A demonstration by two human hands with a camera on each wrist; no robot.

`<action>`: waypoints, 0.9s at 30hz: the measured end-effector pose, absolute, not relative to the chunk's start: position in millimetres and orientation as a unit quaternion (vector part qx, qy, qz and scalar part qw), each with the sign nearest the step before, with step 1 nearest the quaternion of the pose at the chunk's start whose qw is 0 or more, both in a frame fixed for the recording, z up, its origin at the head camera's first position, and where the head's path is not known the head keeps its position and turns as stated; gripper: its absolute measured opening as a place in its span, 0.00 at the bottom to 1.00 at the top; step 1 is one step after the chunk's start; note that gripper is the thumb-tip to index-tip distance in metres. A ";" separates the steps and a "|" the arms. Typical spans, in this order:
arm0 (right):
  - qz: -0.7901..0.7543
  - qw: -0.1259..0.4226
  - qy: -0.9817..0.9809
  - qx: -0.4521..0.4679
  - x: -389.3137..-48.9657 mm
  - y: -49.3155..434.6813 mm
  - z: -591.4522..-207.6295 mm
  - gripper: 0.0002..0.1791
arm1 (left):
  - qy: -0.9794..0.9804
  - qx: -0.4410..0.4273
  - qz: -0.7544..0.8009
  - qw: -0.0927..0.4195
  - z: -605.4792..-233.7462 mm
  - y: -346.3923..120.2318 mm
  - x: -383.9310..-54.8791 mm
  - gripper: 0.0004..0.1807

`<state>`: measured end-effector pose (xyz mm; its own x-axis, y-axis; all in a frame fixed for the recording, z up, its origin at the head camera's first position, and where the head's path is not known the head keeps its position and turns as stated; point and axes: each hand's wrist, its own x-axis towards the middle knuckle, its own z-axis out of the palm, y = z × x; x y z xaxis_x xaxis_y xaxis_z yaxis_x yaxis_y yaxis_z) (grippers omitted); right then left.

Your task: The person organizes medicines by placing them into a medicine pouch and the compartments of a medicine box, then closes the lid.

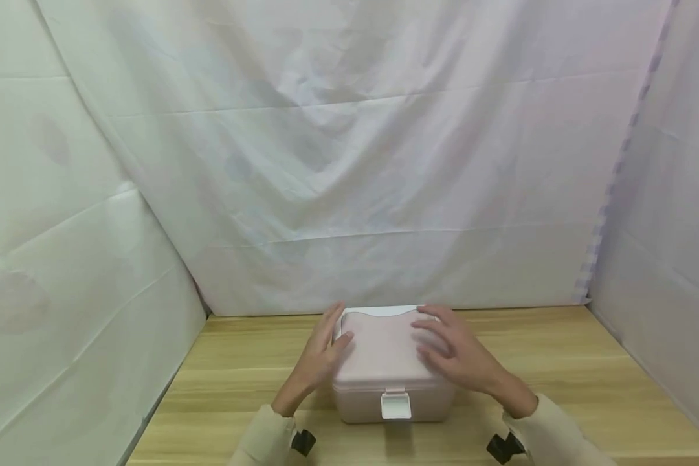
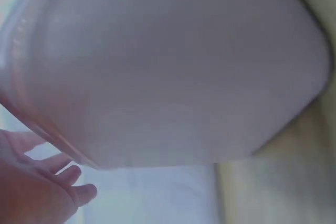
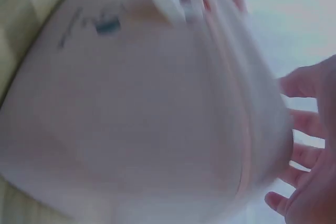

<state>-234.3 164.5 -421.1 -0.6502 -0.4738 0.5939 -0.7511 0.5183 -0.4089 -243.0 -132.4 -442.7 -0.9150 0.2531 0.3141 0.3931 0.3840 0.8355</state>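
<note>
A pale pink lidded box (image 1: 384, 356) stands on the table, with a white latch (image 1: 396, 406) on its front and a white strip along the back of its lid. At its left side is my left hand (image 1: 320, 355), fingers spread, thumb over the lid's edge. My right hand (image 1: 457, 349) lies over the right edge of the lid, fingers apart and slightly bent. In the left wrist view, the box's side fills most of the picture. A small dark print (image 3: 107, 25) marks the front in the right wrist view. Contact at the fingertips is unclear.
The wood-grain table (image 1: 547, 362) reaches back to a white cloth (image 1: 349, 162) hanging behind it. More white cloth hangs at the left (image 1: 81, 259) and right (image 1: 664, 226) sides. Small black devices (image 1: 304, 443) sit at both wrists.
</note>
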 end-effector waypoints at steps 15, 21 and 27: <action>0.079 0.306 -0.768 0.556 -205.3 119.8 -428.3 0.39 | -0.902 -0.321 -0.266 0.111 -424.3 -105.0 -235.9 0.23; -0.019 0.275 -0.794 0.542 -199.1 123.7 -438.5 0.66 | -0.906 -0.327 -0.249 0.101 -425.0 -104.2 -235.6 0.23; -0.036 0.283 -0.790 0.542 -199.5 123.2 -441.1 0.64 | -0.907 -0.322 -0.251 0.105 -425.7 -104.6 -235.6 0.23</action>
